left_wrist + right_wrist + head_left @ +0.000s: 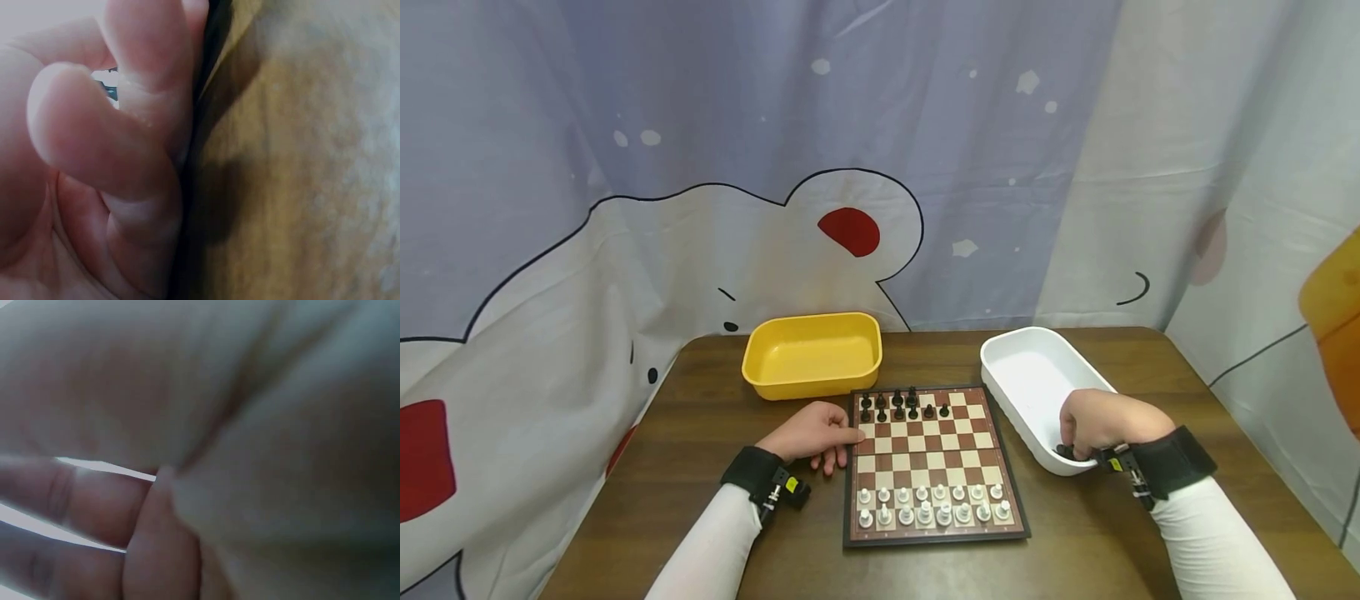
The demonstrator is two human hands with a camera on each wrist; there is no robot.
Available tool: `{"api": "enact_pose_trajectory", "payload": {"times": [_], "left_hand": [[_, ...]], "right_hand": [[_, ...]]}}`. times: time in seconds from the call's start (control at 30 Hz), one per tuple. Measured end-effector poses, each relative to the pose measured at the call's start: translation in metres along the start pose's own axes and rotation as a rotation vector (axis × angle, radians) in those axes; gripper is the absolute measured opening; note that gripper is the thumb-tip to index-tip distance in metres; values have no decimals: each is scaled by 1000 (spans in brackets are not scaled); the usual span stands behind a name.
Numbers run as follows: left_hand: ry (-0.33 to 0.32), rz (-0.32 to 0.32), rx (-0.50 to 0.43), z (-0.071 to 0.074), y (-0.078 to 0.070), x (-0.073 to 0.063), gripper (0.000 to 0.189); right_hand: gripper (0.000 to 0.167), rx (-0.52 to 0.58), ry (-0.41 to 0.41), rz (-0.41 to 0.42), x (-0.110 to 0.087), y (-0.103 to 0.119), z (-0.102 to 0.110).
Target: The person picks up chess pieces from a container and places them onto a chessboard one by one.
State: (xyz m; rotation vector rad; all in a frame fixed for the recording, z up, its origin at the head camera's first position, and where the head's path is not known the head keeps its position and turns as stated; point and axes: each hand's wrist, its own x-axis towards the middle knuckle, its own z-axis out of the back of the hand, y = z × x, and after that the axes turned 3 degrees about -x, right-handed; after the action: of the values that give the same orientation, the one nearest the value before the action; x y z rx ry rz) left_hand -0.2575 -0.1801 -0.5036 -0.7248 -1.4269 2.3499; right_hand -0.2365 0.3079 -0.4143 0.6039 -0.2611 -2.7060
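On the table lies a chessboard [925, 462], with white chess pieces [925, 510] in two rows at the near side and several black chess pieces [897, 407] at the far left. My left hand [816, 433] holds the board's left edge, one digit laid over the border; in the left wrist view its fingers [106, 137] are bent close above the wood. Inside the near end of a white box [1037, 383], my right hand [1108, 421] points its fingers down at dark chess pieces [1065, 452]. I cannot tell whether they pinch one, as the hand covers its fingertips.
A yellow box [812, 354] stands behind the board on the left. The white box sits close along the board's right side. Behind the brown wooden table [715, 392] hangs a printed curtain [962, 167].
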Motion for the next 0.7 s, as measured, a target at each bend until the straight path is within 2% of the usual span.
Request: {"api": "enact_pose_trajectory", "payload": {"times": [0.27, 0.7], "left_hand": [[-3, -5, 5, -1, 0, -2, 38], [-10, 0, 2, -2, -1, -1, 38]], "right_hand": [[18, 42, -3, 56, 2, -1, 0], [15, 158, 10, 58, 7, -6, -2]]}}
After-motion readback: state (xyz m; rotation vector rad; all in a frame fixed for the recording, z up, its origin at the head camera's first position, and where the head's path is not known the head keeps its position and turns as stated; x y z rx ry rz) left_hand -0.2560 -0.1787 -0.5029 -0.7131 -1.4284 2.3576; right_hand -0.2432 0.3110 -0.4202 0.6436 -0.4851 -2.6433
